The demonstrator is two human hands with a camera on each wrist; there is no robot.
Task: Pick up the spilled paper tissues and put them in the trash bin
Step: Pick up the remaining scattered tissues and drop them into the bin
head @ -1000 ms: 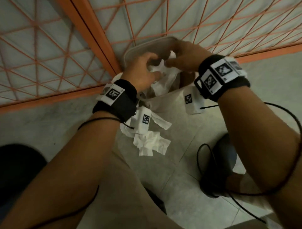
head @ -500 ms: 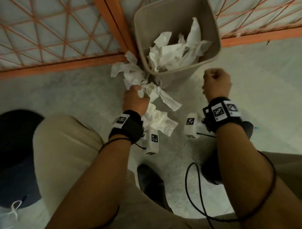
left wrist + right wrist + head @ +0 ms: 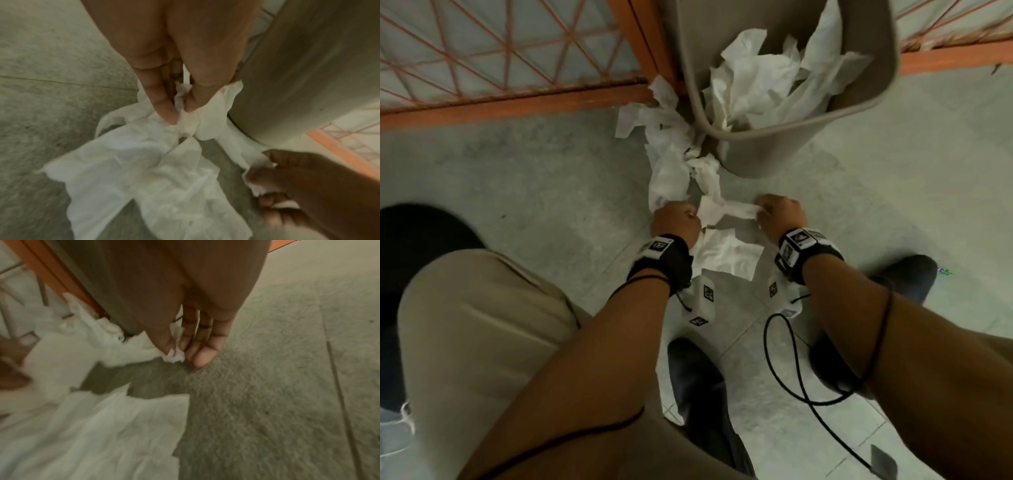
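task partly done: trash bin (image 3: 866, 102) holds tissues; floor pile (image 3: 671, 161) remains; my left hand (image 3: 676, 224) and right hand (image 3: 780, 214) pinch one strip (image 3: 726, 209).

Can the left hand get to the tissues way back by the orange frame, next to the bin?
Probably yes, but not right now. The left hand is pinching a tissue that the right hand also holds. The far tissues lie on open floor beside the trash bin, with nothing blocking.
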